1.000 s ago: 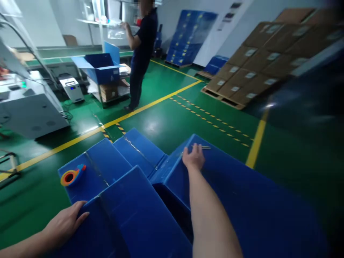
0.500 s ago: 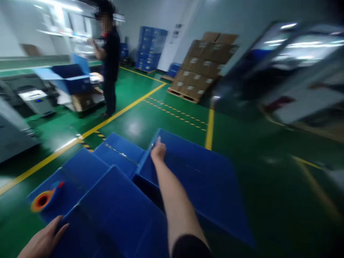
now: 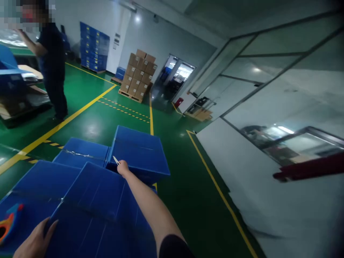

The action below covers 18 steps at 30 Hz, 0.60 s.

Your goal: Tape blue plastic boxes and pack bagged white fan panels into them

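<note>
My right hand (image 3: 123,168) is closed around a thin, pale, pointed tool (image 3: 116,160), whose tip points forward; its exact kind is unclear. It is held over the near left edge of the far right blue box (image 3: 141,147). At lower left, my left hand (image 3: 34,238) lies against the edge of the nearest blue box (image 3: 94,211), its thumb and fingers apart. A tape dispenser (image 3: 10,223) in orange, blue and red lies on the left blue box (image 3: 37,182), cut off by the frame. Clear tape runs across another blue box (image 3: 80,152) behind.
A person (image 3: 52,68) in dark clothes stands at a workbench on the left. Stacked brown cartons (image 3: 138,75) on a pallet and stacked blue boxes (image 3: 94,48) stand at the back. A white glazed partition (image 3: 242,161) lines the right, with yellow floor lines before it.
The view has swung right, so everything appears farther left. My right hand has come back from the far right box's left side to its near edge; my left hand stays at the nearest box.
</note>
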{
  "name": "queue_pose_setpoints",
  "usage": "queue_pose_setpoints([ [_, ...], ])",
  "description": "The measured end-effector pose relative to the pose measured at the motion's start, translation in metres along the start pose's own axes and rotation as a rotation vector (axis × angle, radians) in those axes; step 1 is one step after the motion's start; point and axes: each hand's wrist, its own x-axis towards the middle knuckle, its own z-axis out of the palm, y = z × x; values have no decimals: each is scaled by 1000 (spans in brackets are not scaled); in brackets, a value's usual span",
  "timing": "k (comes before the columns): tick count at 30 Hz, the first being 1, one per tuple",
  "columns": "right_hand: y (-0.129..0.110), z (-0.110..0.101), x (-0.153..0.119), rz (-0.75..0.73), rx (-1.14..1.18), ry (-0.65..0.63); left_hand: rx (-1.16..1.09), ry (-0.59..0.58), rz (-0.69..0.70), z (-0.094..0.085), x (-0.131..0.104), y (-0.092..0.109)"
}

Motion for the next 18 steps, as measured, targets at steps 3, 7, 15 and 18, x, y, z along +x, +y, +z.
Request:
queue_pose_setpoints([
  [3,20,2,-59,19,-51,26,-25,-24,28,7,-13,-8],
  [7,45,-4,-81,-61,-106,83,-86,25,24,31,-31,-7],
  [15,87,25,-44,165,-181,57,-220,31,-82,19,-58,16],
  [18,101,28,-52,239,-245,57,-205,24,-32,21,-61,0],
])
